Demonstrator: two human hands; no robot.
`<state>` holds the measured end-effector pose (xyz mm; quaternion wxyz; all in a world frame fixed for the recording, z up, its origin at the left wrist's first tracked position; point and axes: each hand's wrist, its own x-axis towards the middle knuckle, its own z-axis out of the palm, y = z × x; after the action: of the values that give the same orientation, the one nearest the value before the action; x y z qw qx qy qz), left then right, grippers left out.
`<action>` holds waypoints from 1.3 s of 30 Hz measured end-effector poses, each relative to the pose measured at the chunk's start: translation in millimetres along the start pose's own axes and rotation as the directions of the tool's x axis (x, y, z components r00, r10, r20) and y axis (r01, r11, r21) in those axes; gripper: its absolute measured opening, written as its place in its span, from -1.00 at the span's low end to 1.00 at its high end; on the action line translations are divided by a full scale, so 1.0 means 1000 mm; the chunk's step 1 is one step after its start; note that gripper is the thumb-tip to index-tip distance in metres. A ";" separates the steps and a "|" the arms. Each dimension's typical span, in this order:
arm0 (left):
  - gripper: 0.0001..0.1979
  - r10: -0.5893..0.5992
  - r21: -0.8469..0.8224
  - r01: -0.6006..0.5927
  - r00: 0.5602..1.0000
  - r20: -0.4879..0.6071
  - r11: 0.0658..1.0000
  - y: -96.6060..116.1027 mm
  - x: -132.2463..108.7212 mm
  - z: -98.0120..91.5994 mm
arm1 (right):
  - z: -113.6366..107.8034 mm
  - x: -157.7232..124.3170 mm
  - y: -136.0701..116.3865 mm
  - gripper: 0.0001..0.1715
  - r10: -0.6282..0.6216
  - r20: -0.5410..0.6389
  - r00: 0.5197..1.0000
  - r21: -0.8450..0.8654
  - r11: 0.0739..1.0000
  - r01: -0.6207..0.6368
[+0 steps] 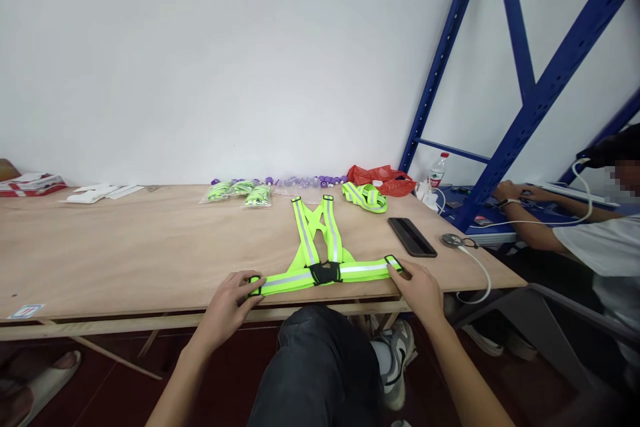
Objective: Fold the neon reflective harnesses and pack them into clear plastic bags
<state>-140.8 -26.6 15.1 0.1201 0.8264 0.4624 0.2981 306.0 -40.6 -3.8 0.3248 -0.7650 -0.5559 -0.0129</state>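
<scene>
I see my left hand (231,300) and right hand (419,288) pinning each end of the neon-yellow reflective strap vest (320,250) flat on the plywood surface (125,253), fingers pressing, not clenched.

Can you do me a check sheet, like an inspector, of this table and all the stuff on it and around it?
Surface: plywood table, flat.
Job's things: neon-yellow reflective vest spread flat at the near edge, straps crossed.
Clutter: bagged vests, folded vest, red bag and water bottle at the back; papers far left; phone at right.
Hands: left hand and right hand each press one end of the vest's belt.
Cables: white cable runs from a round disc off the table's right edge.
Surroundings: white wall, blue rack, another person seated at right.
</scene>
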 end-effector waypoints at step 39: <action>-0.69 0.111 -0.007 -0.111 0.988 0.108 0.994 0.127 0.036 0.088 | 0.030 -0.030 -0.153 -0.84 -0.579 -0.032 0.815 0.237 0.787 0.569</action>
<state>14.4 -58.2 19.3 0.1286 0.8657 0.4082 0.2596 152.4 -24.0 35.0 0.3818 -0.5160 -0.7662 -0.0287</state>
